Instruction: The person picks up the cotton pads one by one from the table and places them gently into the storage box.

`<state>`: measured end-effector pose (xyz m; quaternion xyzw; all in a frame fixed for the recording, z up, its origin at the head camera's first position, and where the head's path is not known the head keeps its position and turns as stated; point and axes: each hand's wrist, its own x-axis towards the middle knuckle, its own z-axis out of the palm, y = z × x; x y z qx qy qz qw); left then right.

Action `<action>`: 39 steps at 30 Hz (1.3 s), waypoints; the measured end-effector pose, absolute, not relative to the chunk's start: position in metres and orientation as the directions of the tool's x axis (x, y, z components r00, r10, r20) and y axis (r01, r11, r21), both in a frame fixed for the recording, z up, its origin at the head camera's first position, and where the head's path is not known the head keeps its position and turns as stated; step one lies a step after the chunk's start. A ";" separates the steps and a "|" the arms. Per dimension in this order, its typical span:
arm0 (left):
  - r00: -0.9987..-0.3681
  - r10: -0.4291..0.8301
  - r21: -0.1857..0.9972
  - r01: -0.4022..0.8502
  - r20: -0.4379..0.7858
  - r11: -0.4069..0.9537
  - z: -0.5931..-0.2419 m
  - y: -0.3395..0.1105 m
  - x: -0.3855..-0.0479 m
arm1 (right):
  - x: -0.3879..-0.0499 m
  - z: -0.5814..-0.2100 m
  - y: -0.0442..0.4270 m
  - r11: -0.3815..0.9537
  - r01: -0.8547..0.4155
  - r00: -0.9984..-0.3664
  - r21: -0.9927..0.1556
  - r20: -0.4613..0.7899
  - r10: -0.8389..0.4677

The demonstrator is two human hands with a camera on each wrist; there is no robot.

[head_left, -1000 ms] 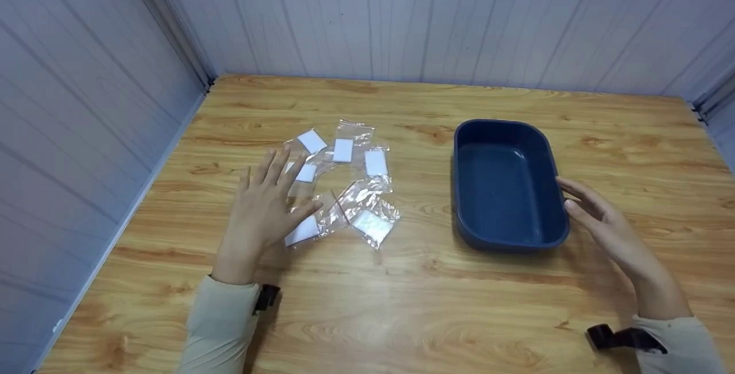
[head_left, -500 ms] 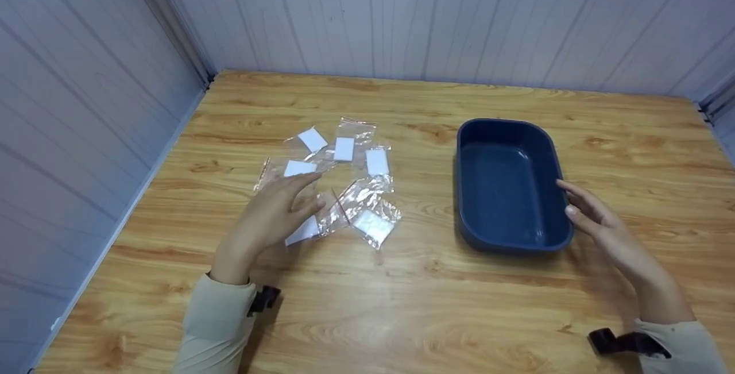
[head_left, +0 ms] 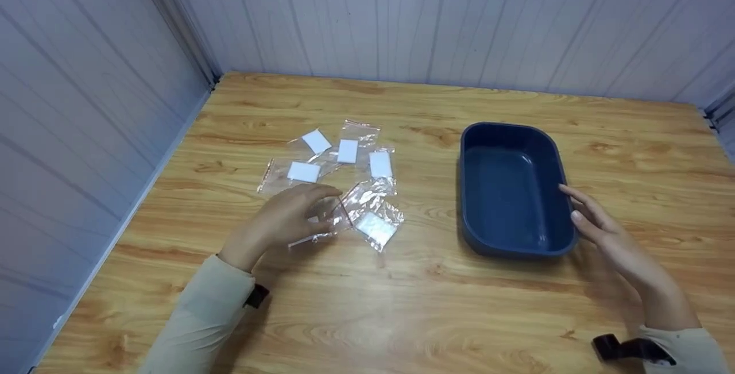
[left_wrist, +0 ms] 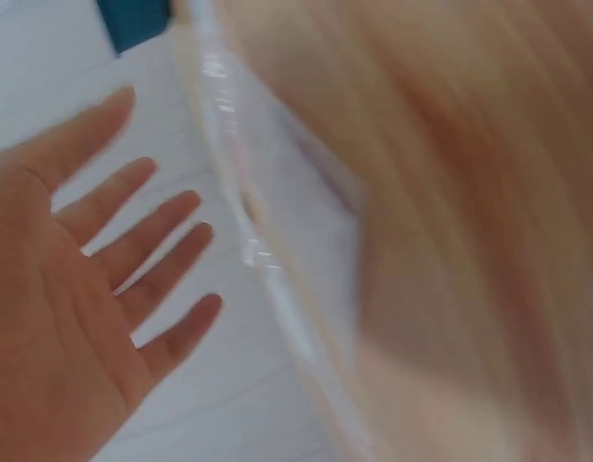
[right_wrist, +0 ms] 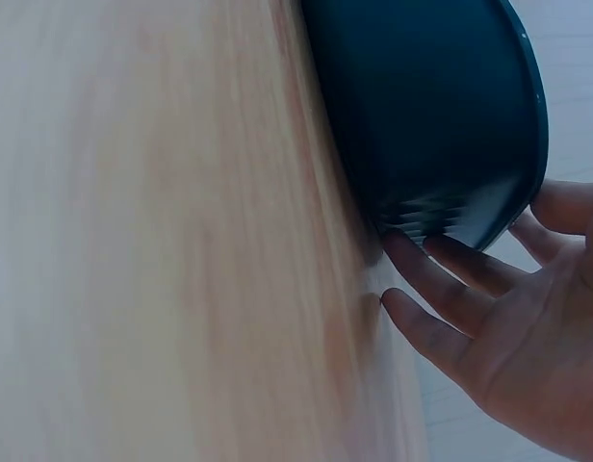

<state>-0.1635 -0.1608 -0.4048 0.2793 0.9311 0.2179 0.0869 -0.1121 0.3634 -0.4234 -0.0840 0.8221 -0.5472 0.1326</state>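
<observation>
My left hand [head_left: 287, 218] hovers over the nearest-left zip bag [head_left: 313, 238], hiding most of it. In the left wrist view its fingers [left_wrist: 147, 255] are spread and nearly straight, with nothing held; the bag [left_wrist: 306, 221] is blurred beside them. Other clear zip bags with white flat pieces lie around: one far left [head_left: 317, 141], one in the middle [head_left: 347, 151], one to the right [head_left: 380, 164], one at left [head_left: 303, 172], and a shiny one in front [head_left: 376, 227]. My right hand [head_left: 611, 239] touches the right side of the dark blue bin [head_left: 465, 213] with relaxed fingers.
The wood-grain table [head_left: 402, 316] carries everything, with bare surface between the bags and the bin. A pale panelled wall [head_left: 402, 18] rises along its far edge, and another wall [head_left: 86, 104] borders the left side.
My left hand has swung from spread above the left bags to lower and nearer, over the nearest-left bag, uncovering the left bag. The right hand stays at the bin; the view shifts slightly.
</observation>
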 end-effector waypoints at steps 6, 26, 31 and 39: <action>-0.792 0.609 0.451 0.527 -0.047 0.720 -0.416 -0.166 -0.171 | -0.113 -0.423 0.362 0.403 0.026 -0.948 -0.915 -0.151 -0.280; -0.767 0.642 0.435 0.582 0.013 0.687 -0.424 -0.166 -0.185 | -0.111 -0.420 0.361 0.422 -0.014 -0.951 -0.906 -0.118 -0.284; -0.771 0.636 0.444 0.569 -0.005 0.693 -0.422 -0.163 -0.187 | -0.110 -0.421 0.362 0.415 -0.017 -0.950 -0.910 -0.114 -0.290; -0.779 0.627 0.445 0.561 -0.001 0.698 -0.422 -0.159 -0.191 | -0.110 -0.422 0.361 0.427 -0.011 -0.951 -0.904 -0.123 -0.284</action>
